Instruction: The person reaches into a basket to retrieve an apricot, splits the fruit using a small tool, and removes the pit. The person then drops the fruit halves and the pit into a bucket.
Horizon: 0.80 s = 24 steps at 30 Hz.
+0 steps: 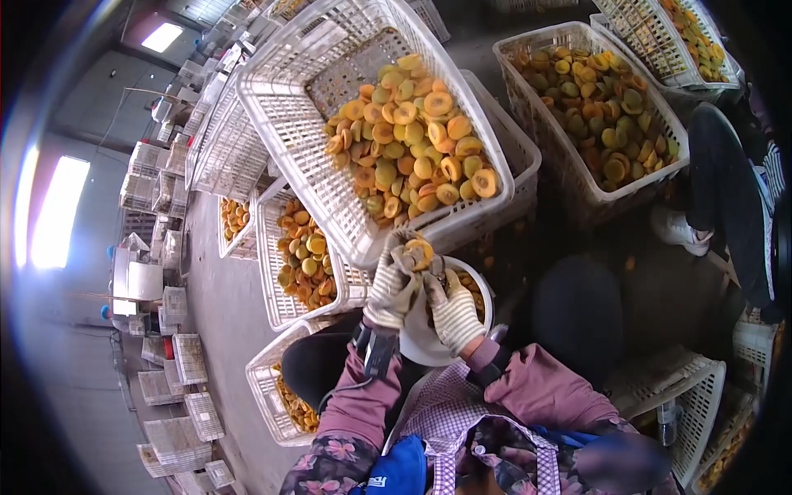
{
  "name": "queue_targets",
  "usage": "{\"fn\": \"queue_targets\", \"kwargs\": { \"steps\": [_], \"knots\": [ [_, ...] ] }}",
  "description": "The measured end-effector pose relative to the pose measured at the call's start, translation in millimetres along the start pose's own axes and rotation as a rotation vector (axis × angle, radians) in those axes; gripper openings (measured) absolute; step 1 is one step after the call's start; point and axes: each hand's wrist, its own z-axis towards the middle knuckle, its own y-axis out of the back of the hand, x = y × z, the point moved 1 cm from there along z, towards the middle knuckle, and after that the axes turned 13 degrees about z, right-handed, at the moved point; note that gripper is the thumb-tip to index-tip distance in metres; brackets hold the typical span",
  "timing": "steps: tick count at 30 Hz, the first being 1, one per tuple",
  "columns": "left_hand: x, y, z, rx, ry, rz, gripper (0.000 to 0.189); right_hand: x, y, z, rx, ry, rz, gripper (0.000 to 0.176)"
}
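Note:
My left hand [391, 285], in a striped knit glove, is closed around an apricot [421, 252] with its orange flesh showing. Close beside it, my right hand [454, 312], gloved the same way, has its fingers curled in toward the fruit. Whatever sits in the right fingers is too small and shaded to name. Below both hands stands a white bucket [425, 346] with brownish bits inside, partly covered by the gloves. Just beyond the hands, a white plastic crate [289, 136] tilts toward me, holding many halved apricots [404, 144].
Another crate of apricot halves [598, 107] stands at the right, near a seated person's leg [718, 173]. More filled crates [270, 264] line my left side. Stacked crates [186, 359] stand along the far left. A white crate [697, 412] lies at lower right.

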Motion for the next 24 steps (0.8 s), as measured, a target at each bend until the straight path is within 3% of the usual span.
{"fn": "queue_targets", "kwargs": {
  "steps": [1,2,6,8,11,14,15,16,18,19,20,22,24],
  "knots": [
    [-61,-88,-17,-0.146,-0.035,0.426,0.037,18,3,-4,0.065,-0.104,-0.097,0.047],
    [-73,-103,-24,-0.243,0.005,0.577,0.039,22,3,-7,0.069,-0.106,-0.098,0.047],
    [-43,-89,-33,-0.337,0.014,0.365,0.041,34,4,-17,0.130,-0.094,-0.336,0.050],
    [-44,-89,-36,-0.364,0.015,0.293,0.042,42,3,-21,0.183,-0.094,-0.511,0.043],
    [-66,-96,-38,-0.247,0.014,0.685,0.041,47,3,-23,0.255,-0.155,-0.600,0.039],
    [-66,-105,-38,-0.347,0.033,0.681,0.033,40,5,-24,0.299,-0.154,-0.543,0.036],
    [-72,-121,-37,-0.498,-0.295,0.885,0.029,30,5,-22,0.302,-0.174,-0.506,0.032],
    [-72,-119,-37,-0.496,-0.292,0.886,0.029,17,5,-21,0.301,-0.177,-0.504,0.032],
    [-70,-108,-37,-0.362,-0.065,0.478,0.029,5,7,-24,0.442,-0.004,-0.481,0.036],
    [-69,-103,-36,-0.327,0.058,0.391,0.031,1,7,-27,0.480,0.091,-0.422,0.034],
    [-69,-102,-38,-0.328,0.062,0.390,0.031,-4,5,-28,0.481,0.087,-0.422,0.034],
    [-70,-101,-41,-0.290,0.015,0.512,0.032,-22,1,-30,0.470,-0.333,-0.060,0.035],
    [-73,-107,-44,-0.355,-0.039,0.559,0.036,-11,0,-29,0.470,-0.410,0.028,0.037]
  ]
}}
